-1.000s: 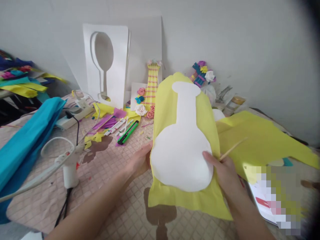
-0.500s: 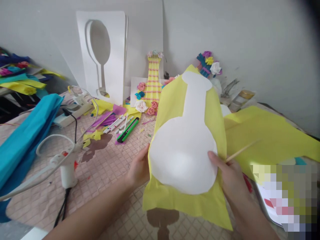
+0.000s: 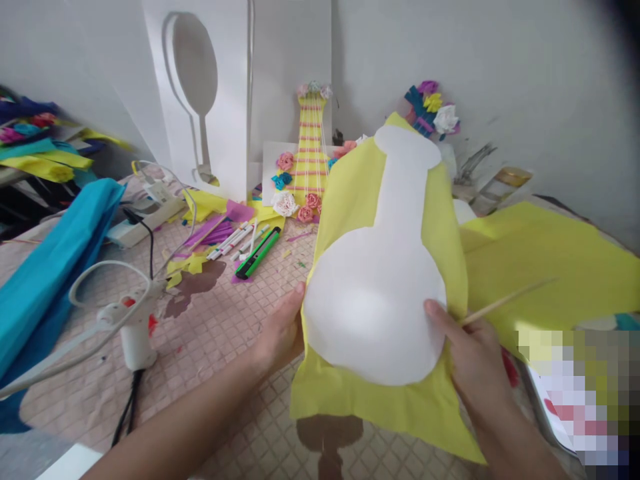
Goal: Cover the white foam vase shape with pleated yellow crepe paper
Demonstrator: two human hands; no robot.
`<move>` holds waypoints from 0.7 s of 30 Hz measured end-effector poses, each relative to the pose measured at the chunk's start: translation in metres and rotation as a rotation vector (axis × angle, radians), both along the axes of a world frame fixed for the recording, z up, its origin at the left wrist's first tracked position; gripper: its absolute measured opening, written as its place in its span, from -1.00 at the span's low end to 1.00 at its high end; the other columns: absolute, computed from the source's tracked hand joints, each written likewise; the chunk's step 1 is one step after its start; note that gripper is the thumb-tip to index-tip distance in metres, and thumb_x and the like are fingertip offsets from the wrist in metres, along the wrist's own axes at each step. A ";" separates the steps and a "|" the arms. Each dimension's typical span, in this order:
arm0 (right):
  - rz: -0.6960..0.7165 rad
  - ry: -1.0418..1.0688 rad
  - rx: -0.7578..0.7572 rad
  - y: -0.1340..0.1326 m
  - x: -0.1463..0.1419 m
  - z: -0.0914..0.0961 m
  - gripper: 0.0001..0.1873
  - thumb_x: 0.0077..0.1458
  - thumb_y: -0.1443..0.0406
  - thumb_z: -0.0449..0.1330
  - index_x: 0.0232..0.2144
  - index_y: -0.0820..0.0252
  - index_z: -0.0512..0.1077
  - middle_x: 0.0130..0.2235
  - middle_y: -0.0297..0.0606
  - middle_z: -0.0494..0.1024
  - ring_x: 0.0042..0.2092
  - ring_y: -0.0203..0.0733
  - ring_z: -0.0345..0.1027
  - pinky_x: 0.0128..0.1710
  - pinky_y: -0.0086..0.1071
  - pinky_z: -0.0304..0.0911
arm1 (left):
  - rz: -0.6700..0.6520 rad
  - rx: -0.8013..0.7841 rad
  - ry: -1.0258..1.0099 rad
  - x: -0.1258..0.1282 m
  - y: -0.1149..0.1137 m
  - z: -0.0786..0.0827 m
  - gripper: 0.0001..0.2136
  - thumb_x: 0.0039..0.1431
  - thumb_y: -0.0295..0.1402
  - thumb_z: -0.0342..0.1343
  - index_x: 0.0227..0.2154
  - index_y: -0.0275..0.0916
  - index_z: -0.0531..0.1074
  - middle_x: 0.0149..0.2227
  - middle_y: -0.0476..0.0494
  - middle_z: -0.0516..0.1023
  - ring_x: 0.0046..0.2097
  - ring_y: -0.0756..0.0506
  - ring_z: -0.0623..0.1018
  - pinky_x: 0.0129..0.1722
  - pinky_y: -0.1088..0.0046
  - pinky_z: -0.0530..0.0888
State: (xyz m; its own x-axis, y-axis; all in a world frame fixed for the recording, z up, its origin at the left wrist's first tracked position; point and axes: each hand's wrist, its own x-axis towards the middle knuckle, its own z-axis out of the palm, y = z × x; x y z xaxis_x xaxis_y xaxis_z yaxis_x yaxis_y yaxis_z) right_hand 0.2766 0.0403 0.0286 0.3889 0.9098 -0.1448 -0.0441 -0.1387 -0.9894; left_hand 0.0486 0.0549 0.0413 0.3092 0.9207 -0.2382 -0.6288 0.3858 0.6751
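A white guitar-shaped cutout (image 3: pixel 370 300) lies against a sheet of yellow crepe paper (image 3: pixel 345 193), both held up and tilted above the table. My left hand (image 3: pixel 283 327) grips the left edge, its fingers mostly hidden behind the sheet. On the right, my right hand (image 3: pixel 470 347) pinches the cutout and paper, thumb on the white face. A thin wooden stick (image 3: pixel 510 300) also sticks out from that hand. Behind stands a yellow paper guitar (image 3: pixel 311 147) with pink bands, white strings and paper flowers.
A hot glue gun (image 3: pixel 137 340) with cables stands at left, near folded blue crepe paper (image 3: pixel 65 267). A green utility knife (image 3: pixel 257 253) lies by white sticks (image 3: pixel 233 240) and paper scraps. White board with a spoon-shaped opening (image 3: pixel 230 100) leans behind. More yellow paper (image 3: pixel 550 253) lies right.
The cutout and yellow paper have shifted slightly right within the view, both hands still holding them. The stick has moved right with my right hand. The camera view has shifted a little.
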 end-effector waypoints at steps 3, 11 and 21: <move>0.019 0.047 -0.018 0.000 -0.002 0.001 -0.67 -0.19 0.19 0.31 -0.29 0.12 0.47 -0.33 -0.23 0.55 -0.35 -0.12 0.44 -0.49 -0.40 0.37 | -0.030 0.024 -0.030 -0.003 0.000 0.002 -0.67 0.04 -0.10 0.07 -0.28 -0.25 0.49 -0.27 -0.13 0.58 -0.08 -0.24 0.48 -0.06 0.23 0.38; 0.033 0.134 -0.045 -0.003 -0.005 0.007 -0.65 -0.20 0.19 0.32 -0.28 0.12 0.46 -0.36 -0.25 0.56 -0.40 -0.14 0.46 -0.48 -0.38 0.40 | -0.178 0.023 -0.146 -0.011 0.000 0.008 -0.66 0.00 -0.06 0.07 -0.32 -0.22 0.51 -0.30 -0.08 0.58 -0.05 -0.25 0.47 -0.04 0.24 0.35; 0.022 0.093 -0.035 0.000 0.001 -0.002 -0.68 -0.23 0.21 0.34 -0.34 0.16 0.46 -0.42 -0.25 0.56 -0.42 -0.12 0.46 -0.55 -0.38 0.36 | -0.128 0.039 -0.103 -0.008 0.000 -0.003 -0.63 -0.02 -0.05 0.08 -0.29 -0.24 0.48 -0.31 -0.12 0.58 -0.13 -0.24 0.50 -0.08 0.24 0.38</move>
